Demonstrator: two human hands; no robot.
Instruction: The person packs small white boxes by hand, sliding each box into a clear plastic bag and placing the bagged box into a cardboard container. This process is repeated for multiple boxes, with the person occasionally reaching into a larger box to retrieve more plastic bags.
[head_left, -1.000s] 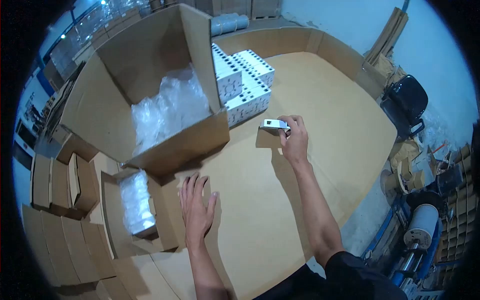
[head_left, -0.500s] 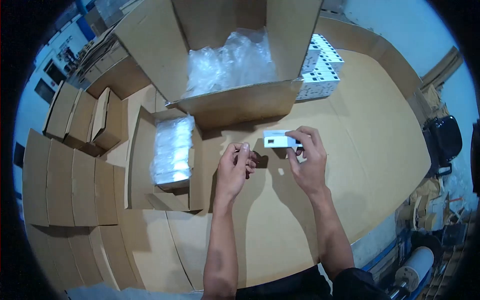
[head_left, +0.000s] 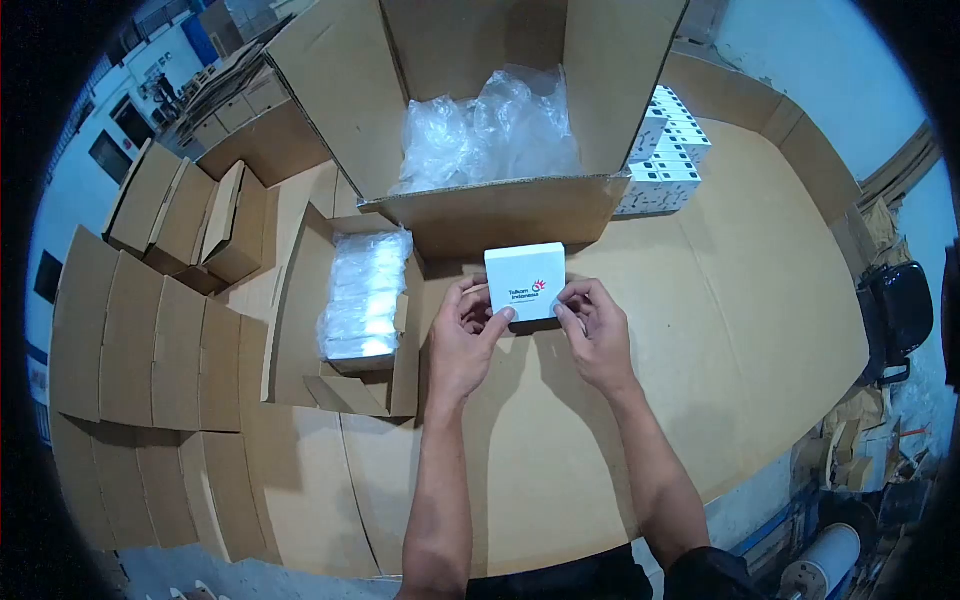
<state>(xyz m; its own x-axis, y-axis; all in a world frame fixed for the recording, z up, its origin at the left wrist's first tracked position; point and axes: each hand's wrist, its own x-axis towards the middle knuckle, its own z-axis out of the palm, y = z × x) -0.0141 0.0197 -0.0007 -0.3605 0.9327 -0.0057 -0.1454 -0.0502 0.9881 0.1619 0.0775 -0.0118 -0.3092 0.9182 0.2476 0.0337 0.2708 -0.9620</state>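
Left hand [head_left: 464,345] and right hand [head_left: 602,343] apparently half-curled

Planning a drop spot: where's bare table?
Widest: table right of the right hand, up to the stacked white boxes and cardboard rim. Smaller: between the forearms. Crowded: left side, with open carton, wrapped packs and brown boxes; big carton fills far middle.

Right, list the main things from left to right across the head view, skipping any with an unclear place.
Brown cartons, small open carton holding plastic-wrapped packs, left grip, white logo box, right grip, stacked white boxes, black chair.
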